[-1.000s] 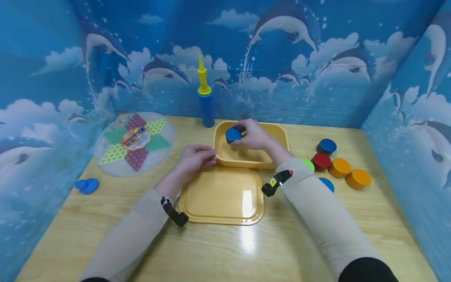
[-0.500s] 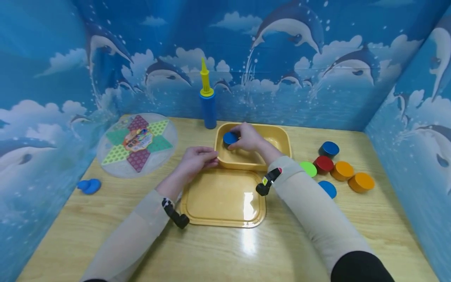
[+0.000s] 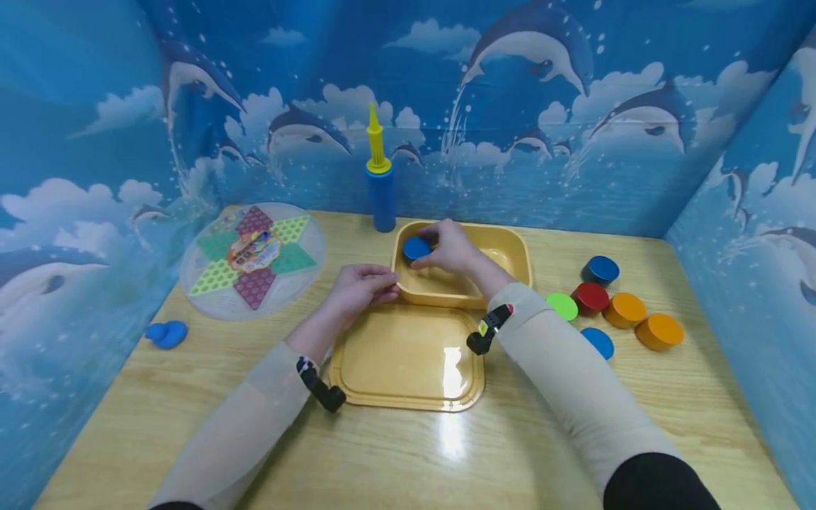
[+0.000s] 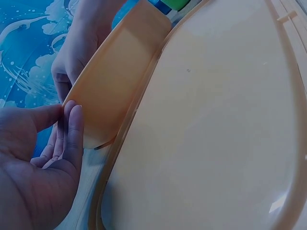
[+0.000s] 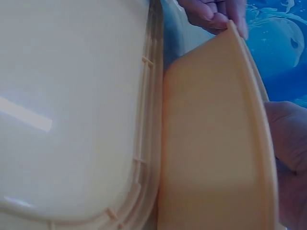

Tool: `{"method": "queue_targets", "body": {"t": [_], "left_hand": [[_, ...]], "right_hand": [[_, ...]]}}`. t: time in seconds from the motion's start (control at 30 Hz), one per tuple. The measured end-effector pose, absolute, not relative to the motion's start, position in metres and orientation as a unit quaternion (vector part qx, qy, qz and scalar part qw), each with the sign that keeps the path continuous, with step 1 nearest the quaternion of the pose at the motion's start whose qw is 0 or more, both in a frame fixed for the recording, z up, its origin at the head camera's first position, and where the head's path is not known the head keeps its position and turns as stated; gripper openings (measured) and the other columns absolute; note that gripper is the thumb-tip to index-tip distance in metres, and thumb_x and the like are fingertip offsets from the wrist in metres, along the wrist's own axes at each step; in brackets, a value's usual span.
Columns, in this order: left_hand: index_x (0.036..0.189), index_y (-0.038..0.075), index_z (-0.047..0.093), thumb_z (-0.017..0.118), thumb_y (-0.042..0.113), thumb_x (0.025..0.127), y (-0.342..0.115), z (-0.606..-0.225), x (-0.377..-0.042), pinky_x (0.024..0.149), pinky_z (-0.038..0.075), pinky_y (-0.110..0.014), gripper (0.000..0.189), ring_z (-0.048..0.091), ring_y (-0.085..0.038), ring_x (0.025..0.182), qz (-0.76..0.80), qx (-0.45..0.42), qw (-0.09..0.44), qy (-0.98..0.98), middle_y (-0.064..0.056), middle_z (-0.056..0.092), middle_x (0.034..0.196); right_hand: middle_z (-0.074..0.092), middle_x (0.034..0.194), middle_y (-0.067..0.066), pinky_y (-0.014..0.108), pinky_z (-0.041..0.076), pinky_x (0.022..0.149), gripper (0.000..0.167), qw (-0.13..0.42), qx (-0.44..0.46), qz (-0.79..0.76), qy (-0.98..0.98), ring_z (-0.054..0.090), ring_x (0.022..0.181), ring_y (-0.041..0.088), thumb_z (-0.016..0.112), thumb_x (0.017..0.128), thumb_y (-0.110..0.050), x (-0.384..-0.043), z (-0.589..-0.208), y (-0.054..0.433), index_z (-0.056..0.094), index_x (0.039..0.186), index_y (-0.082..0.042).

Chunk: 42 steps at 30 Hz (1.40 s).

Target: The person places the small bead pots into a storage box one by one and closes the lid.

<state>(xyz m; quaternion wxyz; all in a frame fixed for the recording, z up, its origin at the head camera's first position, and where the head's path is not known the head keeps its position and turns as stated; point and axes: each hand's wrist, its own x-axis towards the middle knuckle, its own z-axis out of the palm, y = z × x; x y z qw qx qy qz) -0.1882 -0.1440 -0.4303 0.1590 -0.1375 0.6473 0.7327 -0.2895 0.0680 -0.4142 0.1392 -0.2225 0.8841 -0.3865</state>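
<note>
A yellow plastic box (image 3: 510, 265) stands open-topped at the back of the table. My right hand (image 3: 454, 249) reaches into it and grips a blue cylinder block (image 3: 416, 248) at the left end. In the right wrist view, the box wall hides the block and most of that hand's fingers. My left hand (image 3: 360, 290) pinches the box's front left rim between thumb and fingers, which the left wrist view shows close up. In front of the box lies its flat yellow lid (image 3: 408, 358).
To the right lie a dark blue block (image 3: 601, 270), a red block (image 3: 590, 299), a green block (image 3: 563, 307), orange blocks (image 3: 660, 332) and a blue disc (image 3: 598, 343). At the left are a star-patterned round board (image 3: 255, 261) and a blue toy (image 3: 167, 333). A blue-yellow pump (image 3: 382, 198) stands behind.
My right hand has moved a little left and down with the blue cylinder block, into the box's left end. My left hand keeps its place on the rim.
</note>
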Motion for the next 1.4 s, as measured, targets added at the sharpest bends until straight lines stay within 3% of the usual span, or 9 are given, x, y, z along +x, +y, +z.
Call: {"method": "queue_targets", "body": {"t": [0.6, 0.83, 1.1, 1.4], "left_hand": [[0.125, -0.009, 0.066, 0.072, 0.004, 0.102, -0.147, -0.432, -0.189, 0.082, 0.066, -0.031, 0.028, 0.076, -0.019, 0.083, 0.732, -0.139, 0.149, 0.650, -0.020, 0.073, 0.101], [0.127, -0.007, 0.065, 0.073, 0.006, 0.102, -0.147, -0.433, -0.189, 0.083, 0.066, -0.032, 0.029, 0.076, -0.021, 0.086, 0.726, -0.142, 0.152, 0.656, -0.020, 0.073, 0.105], [0.125, -0.006, 0.066, 0.074, 0.007, 0.101, -0.145, -0.431, -0.189, 0.085, 0.066, -0.032, 0.028, 0.076, -0.022, 0.089, 0.724, -0.146, 0.157, 0.656, -0.020, 0.073, 0.106], [0.126, -0.008, 0.065, 0.073, 0.006, 0.102, -0.143, -0.429, -0.190, 0.084, 0.066, -0.032, 0.029, 0.076, -0.020, 0.085, 0.725, -0.138, 0.152, 0.657, -0.020, 0.073, 0.104]], "right_hand": [[0.061, 0.142, 0.022, 0.044, 0.055, 0.109, 0.067, 0.141, -0.213, -0.430, 0.866, 0.060, 0.129, 0.037, 0.090, 0.088, -0.015, -0.269, -0.382, 0.124, 0.059, 0.144, 0.006], [0.061, 0.142, 0.025, 0.052, 0.053, 0.110, 0.063, 0.128, -0.227, -0.443, 0.858, 0.060, 0.129, 0.039, 0.088, 0.090, -0.014, -0.258, -0.370, 0.148, 0.060, 0.143, 0.006], [0.064, 0.140, 0.016, 0.052, 0.054, 0.109, 0.061, 0.103, -0.222, -0.435, 0.867, 0.061, 0.129, 0.035, 0.088, 0.091, -0.019, -0.238, -0.354, 0.177, 0.062, 0.144, -0.002], [0.062, 0.144, 0.017, 0.054, 0.051, 0.111, 0.062, 0.079, -0.198, -0.424, 0.880, 0.059, 0.132, 0.035, 0.086, 0.093, -0.026, -0.210, -0.345, 0.220, 0.062, 0.145, -0.005]]}}
